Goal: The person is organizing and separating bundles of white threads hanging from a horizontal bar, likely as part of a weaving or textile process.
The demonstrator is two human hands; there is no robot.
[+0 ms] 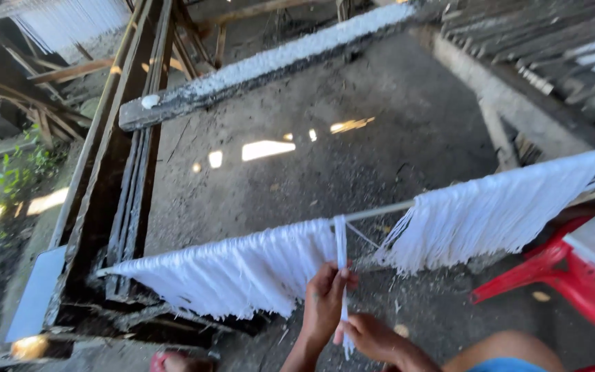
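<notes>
Floor (380,103): grey concrete, sunlit patches
Frame (132,158): dark wooden rack, left
Strands (242,272): white, draped over thin rod (380,210)
Stool (559,275): red plastic, right
Left hand (325,300): fingers closed on one separated bundle (341,241)
Right hand (373,337): pinching same bundle lower

**One head view, tilted down over the drying rod**

There is a single camera, worn on the person's head and looking forward and down. It sits close above the left hand (324,303) and right hand (373,337), which show at the bottom edge — near enough that only forearms and a knee enter the frame. The rod (380,210) hung with white strands (235,272) crosses the middle at a slant. Beyond it the view takes in the dirt floor (352,172), a wooden frame (105,179) at left and a red chair (573,275) at right.
</notes>
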